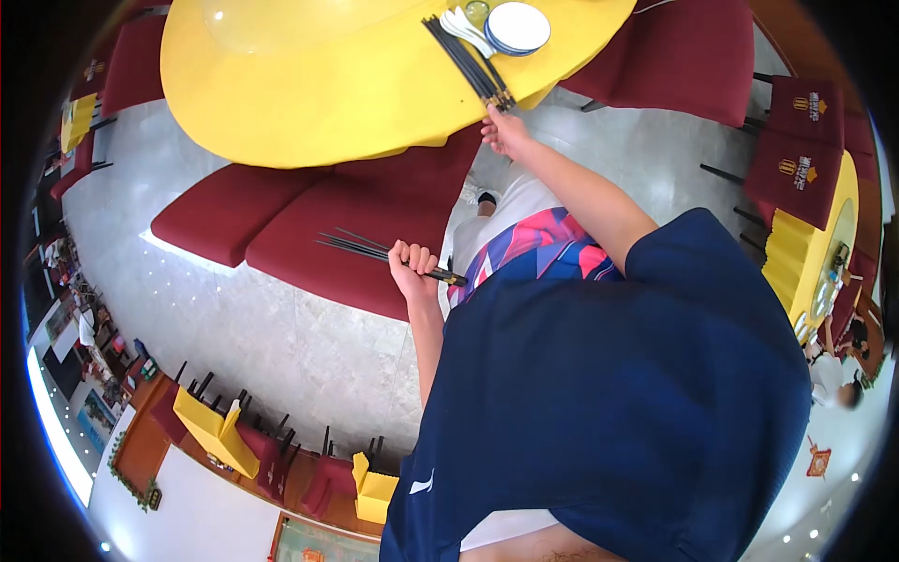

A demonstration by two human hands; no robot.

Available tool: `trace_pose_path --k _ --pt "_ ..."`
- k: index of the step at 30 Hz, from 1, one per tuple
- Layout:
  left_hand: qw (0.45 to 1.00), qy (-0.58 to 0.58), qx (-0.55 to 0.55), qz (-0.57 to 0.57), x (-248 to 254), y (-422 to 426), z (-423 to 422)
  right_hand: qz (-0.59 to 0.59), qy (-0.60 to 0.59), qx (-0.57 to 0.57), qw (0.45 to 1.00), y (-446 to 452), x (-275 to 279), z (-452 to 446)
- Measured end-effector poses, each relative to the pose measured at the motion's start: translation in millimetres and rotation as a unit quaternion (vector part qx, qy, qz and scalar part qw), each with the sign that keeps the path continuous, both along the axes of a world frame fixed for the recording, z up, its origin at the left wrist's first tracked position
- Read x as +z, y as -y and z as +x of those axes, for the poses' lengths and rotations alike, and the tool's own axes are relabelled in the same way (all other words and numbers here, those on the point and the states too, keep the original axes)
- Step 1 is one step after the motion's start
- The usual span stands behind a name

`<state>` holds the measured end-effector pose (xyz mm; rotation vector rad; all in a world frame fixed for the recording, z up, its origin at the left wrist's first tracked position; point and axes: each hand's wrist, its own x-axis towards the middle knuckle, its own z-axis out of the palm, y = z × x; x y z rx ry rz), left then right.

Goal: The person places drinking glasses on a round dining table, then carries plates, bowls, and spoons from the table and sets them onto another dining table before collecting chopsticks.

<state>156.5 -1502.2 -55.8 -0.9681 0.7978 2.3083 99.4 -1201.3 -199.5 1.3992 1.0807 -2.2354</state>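
My left hand [414, 269] is closed around several dark chopsticks [361, 247], held in front of my body above the red chairs. Their thin tips point left, and their gold-marked ends come out to the right of the fist. My right hand [507, 133] reaches to the edge of the yellow-covered round table [309, 122]. Its fingers are loosely apart, with one fingertip at the gold-marked ends of more black chopsticks [461, 64] lying there. Whether it presses on them is hard to see. Beside those lie white spoons [465, 28] and a stack of small white plates [518, 28].
Red-covered chairs [351, 239] stand against the near table edge, with another red chair [679, 61] at upper right. A second yellow table [824, 253] with chairs is at far right, a person [829, 375] near it. More yellow-draped tables [215, 431] line the lower left.
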Motion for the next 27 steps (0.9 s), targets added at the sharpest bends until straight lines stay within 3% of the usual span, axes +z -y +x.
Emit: trace_pose_path --k 4,8,27 --pt "1.000 -0.009 -0.003 0.015 -2 9 6 0.029 0.000 -0.052 0.998 8 -2 -7" --pt "0.999 -0.014 -0.034 -0.010 6 8 5 -0.012 -0.016 -0.093 0.995 8 -5 -5" --pt "0.995 -0.022 -0.082 -0.055 13 11 1 -0.016 -0.066 -0.139 0.988 14 -16 -5"
